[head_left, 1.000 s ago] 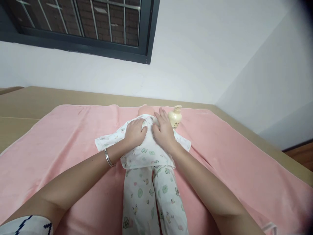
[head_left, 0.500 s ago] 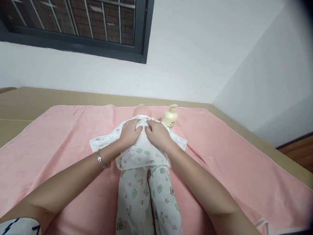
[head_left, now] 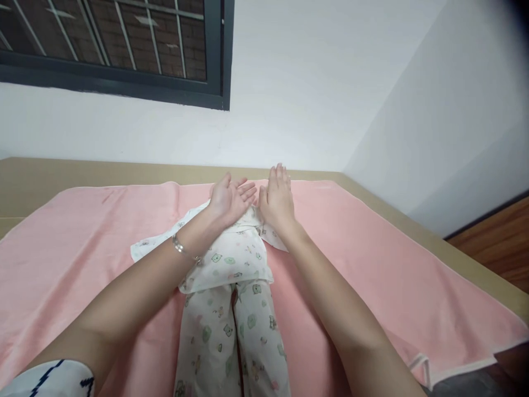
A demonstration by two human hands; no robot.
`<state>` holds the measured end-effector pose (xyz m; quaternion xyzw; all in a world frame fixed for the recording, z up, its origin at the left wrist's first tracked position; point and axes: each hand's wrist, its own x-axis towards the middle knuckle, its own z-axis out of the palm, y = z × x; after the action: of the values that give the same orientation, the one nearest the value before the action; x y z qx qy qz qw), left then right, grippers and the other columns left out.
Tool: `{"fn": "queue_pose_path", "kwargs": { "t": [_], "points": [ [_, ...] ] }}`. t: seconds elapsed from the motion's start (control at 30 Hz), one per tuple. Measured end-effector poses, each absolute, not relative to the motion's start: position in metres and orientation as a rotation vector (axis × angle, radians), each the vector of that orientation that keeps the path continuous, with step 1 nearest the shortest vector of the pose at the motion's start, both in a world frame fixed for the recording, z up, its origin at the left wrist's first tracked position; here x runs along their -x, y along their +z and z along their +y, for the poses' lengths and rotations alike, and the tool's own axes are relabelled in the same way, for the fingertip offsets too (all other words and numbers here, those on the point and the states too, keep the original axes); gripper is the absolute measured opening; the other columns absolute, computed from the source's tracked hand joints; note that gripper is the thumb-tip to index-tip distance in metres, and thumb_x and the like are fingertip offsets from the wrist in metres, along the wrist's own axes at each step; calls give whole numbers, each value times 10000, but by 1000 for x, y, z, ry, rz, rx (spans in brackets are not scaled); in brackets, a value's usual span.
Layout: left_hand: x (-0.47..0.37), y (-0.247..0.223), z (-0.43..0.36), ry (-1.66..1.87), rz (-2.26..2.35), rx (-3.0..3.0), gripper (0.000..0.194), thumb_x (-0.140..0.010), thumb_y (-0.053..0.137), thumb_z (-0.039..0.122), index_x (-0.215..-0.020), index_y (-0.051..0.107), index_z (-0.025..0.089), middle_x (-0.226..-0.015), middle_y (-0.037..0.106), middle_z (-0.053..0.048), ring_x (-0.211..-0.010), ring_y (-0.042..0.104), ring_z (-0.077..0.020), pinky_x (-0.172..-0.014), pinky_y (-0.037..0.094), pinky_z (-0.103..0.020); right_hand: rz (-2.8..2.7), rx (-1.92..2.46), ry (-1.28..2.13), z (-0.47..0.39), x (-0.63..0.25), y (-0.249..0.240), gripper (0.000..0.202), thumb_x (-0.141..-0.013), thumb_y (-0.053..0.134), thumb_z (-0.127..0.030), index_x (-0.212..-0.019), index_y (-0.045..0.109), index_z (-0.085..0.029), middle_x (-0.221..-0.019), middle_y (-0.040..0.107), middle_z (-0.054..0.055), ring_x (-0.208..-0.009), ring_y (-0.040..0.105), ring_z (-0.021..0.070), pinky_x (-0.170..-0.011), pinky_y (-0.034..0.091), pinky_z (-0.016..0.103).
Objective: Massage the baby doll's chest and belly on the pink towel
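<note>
Nearest us, the trousers [head_left: 231, 342] on the pink blanket [head_left: 351, 248]; next, the shirt [head_left: 235, 256], its upper part partly hidden by our left hand [head_left: 233, 203], palm up, fingers loosely spread, and our right hand [head_left: 278, 198] just beside, fingers straight, close together.

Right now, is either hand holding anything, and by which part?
Left hand: nothing, palm open. Right hand: fingers straight, no hold visible; palm hidden, so can't tell.

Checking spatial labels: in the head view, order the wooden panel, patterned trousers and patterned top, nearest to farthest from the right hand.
1. Patterned top, below and beside the right hand.
2. Patterned trousers, lower in view.
3. Wooden panel, far right edge.
</note>
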<state>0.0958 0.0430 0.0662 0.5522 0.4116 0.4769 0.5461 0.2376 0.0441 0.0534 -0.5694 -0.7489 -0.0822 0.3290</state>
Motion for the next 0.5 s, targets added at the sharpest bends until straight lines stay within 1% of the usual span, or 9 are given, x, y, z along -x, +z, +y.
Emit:
{"fn": "queue_pose_path", "kwargs": {
  "t": [0.07, 0.13, 0.23, 0.3, 0.4, 0.47, 0.5],
  "points": [
    [-104, 71, 54, 1115, 841, -1149, 800, -984, -149, 442, -1491, 375, 113, -1357, 623, -189, -1280, 610, -218, -1076, 504, -423, -2011, 1494, -231, 48, -241, 53, 570, -1002, 273, -236, -1503, 359, 22, -1595, 323, 223, -1524, 206, 303, -1241, 164, 530],
    [-111, 74, 60, 1127, 729, -993, 796, -981, -123, 460, -1492, 352, 76, -1350, 621, -206, -1281, 607, -224, -1086, 498, -417, -2025, 1494, -295, 48, -242, 53, 540, -1012, 271, -240, -1451, 449, 21, -1528, 433, 231, -1492, 288, 317, -1235, 165, 539],
    [-118, 77, 60, 1140, 663, -896, 754, -988, -43, 475, -1487, 342, 61, -1348, 618, -209, -1301, 588, -236, -1096, 493, -415, -2004, 1514, -340, 45, -241, 55, 513, -1026, 298, -265, -1399, 521, 7, -1481, 493, 231, -1461, 343, 324, -1233, 168, 530],
    [-117, 80, 57, 1124, 688, -938, 731, -991, -20, 463, -1459, 387, 75, -1325, 631, -199, -1310, 580, -251, -1092, 496, -444, -1986, 1544, -323, 42, -239, 58, 514, -1038, 307, -300, -1393, 532, -4, -1502, 470, 226, -1479, 304, 335, -1234, 148, 544],
    [-108, 83, 51, 1071, 803, -1139, 757, -992, -39, 480, -1399, 473, 99, -1313, 642, -185, -1344, 546, -285, -1098, 487, -497, -1964, 1547, -235, 29, -229, 62, 566, -1049, 313, -416, -1446, 492, -53, -1599, 329, 196, -1532, 138, 360, -1226, 125, 592],
    [-106, 79, 46, 1070, 942, -1357, 726, -1006, 6, 510, -1377, 517, 152, -1332, 640, -151, -1387, 499, -304, -1116, 463, -532, -2032, 1459, -155, 12, -216, 65, 600, -1048, 301, -485, -1507, 428, -121, -1650, 229, 139, -1550, 45, 341, -1232, 117, 593],
    [-109, 76, 41, 1109, 1033, -1464, 677, -1017, 52, 511, -1384, 518, 185, -1351, 631, -130, -1417, 463, -311, -1126, 447, -550, -2105, 1378, -123, 2, -208, 66, 606, -1049, 285, -496, -1538, 384, -152, -1661, 208, 109, -1555, 26, 315, -1242, 104, 578]
  ]
}}
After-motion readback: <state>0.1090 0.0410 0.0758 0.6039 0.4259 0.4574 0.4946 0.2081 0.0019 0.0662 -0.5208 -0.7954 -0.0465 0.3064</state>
